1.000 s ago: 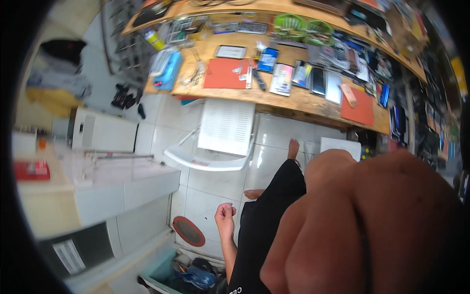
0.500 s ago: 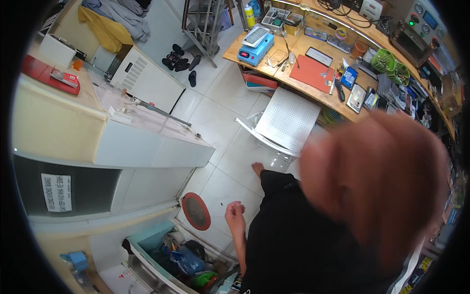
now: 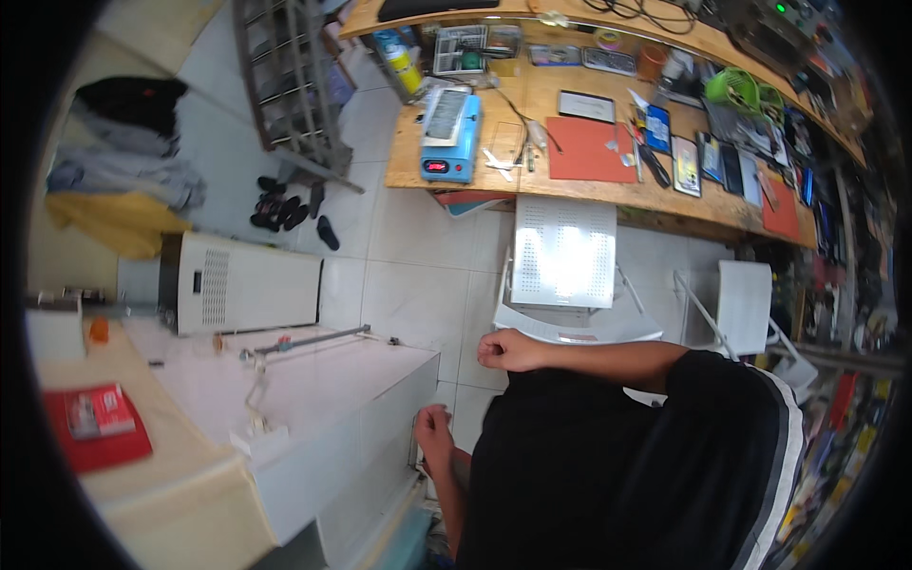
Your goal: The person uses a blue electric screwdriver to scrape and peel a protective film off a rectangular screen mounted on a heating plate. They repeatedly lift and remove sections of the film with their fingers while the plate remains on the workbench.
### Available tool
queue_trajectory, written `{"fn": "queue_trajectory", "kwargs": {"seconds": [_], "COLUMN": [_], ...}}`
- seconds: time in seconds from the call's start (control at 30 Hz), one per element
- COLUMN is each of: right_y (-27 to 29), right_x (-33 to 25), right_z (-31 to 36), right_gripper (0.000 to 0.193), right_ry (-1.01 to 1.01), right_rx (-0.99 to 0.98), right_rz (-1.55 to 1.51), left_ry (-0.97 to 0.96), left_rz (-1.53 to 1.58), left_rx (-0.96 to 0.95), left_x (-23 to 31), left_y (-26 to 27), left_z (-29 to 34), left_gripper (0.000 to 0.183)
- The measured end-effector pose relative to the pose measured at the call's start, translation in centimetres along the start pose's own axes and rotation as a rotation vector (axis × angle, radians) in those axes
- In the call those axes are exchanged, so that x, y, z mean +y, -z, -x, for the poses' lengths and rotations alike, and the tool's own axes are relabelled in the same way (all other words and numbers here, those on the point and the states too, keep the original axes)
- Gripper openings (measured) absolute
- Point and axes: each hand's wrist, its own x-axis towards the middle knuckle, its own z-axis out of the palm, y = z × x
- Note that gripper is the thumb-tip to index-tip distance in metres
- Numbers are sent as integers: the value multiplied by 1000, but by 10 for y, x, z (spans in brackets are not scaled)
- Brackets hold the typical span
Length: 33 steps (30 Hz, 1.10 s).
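Observation:
My right hand (image 3: 506, 350) is closed in a fist with nothing in it. Its bare forearm reaches across from the black short sleeve (image 3: 722, 380) in front of my black shirt (image 3: 608, 475). It hovers just below the seat edge of a white plastic chair (image 3: 565, 256). My left hand (image 3: 432, 429) hangs lower with its fingers curled and holds nothing. It is close to the corner of a white counter (image 3: 323, 380).
A wooden workbench (image 3: 494, 176) at the top carries a blue boxy device (image 3: 451, 133), red mats, phones and tools. A second white chair (image 3: 746, 304) stands to the right. A white box unit (image 3: 247, 285), shoes (image 3: 290, 209), a metal rack (image 3: 290, 85) and a red book (image 3: 95, 427) are at left.
A blurred hand that filled the right of the view close to the camera has dropped away. The view has swung, and both hands now sit low by my body.

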Motion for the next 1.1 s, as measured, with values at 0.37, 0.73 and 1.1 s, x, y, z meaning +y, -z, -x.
{"fn": "queue_trajectory", "kwargs": {"seconds": [0.37,0.73,1.1], "right_y": [66,-43,198], "right_x": [6,71,160], "right_z": [50,197,394], "right_gripper": [16,16,10], "right_ry": [-199,-452,-248], "right_rx": [1089,1773,1743], "right_rz": [75,-237,-200], "left_ry": [-20,631,231], "left_rz": [-229,-179,-548], "left_rx": [-540,-958,-778], "left_x": [38,-48,-60], "left_y": [-47,-223,-269], "left_z": [-237,-234,-182], "left_gripper": [41,56,55]}}
